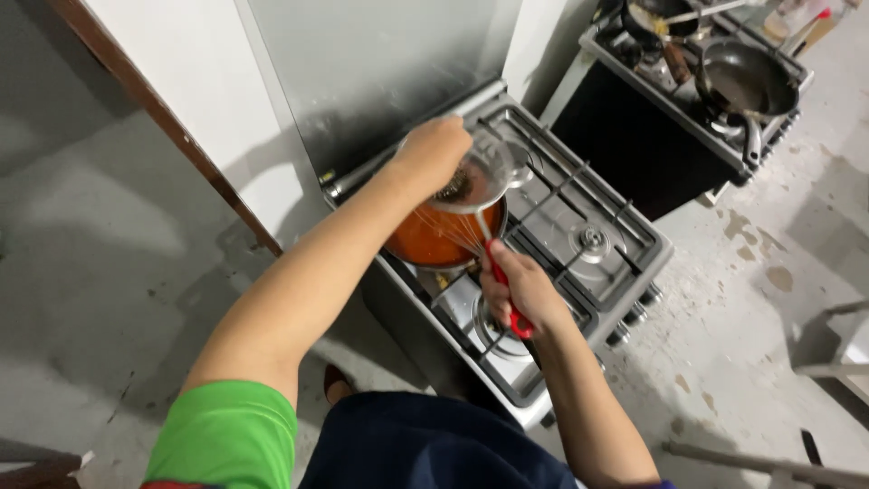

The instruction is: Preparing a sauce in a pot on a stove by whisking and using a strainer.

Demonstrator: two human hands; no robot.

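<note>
Grey concrete floor [118,272], stained in patches toward 3 o'clock, fills most of the view, and a steel gas stove [579,263] stands against a white wall with a metal splashback panel [380,72] behind it. On the stove's burner nearest the wall at 12 o'clock of the hands sits a pot [434,244] filled with orange-red sauce.

Left hand [434,152] is closed around a clear glass jug [475,177], holding it tilted directly over the pot, its mouth toward the sauce; something dark shows inside the glass, too blurred to name. Right hand [523,288] is wrapped tight on the red handle of a wire whisk [480,240], whose thin wires reach up toward 11 o'clock into the sauce, just beneath the jug. The two hands are near each other, the right at 5 o'clock of the left.

Bare burners lie around them: one with a round cap [593,240] at 3 o'clock of the pot, another [498,330] under the right hand's wrist. Control knobs [634,317] line the stove's front edge.

Well apart at 1 o'clock stands a second cooker [661,118], carrying a dark frying pan [747,81] with its handle pointing down toward the floor, and another pan behind it. A green sleeve [226,435] covers the left shoulder, and dark blue cloth [425,448] lies at the bottom edge.
</note>
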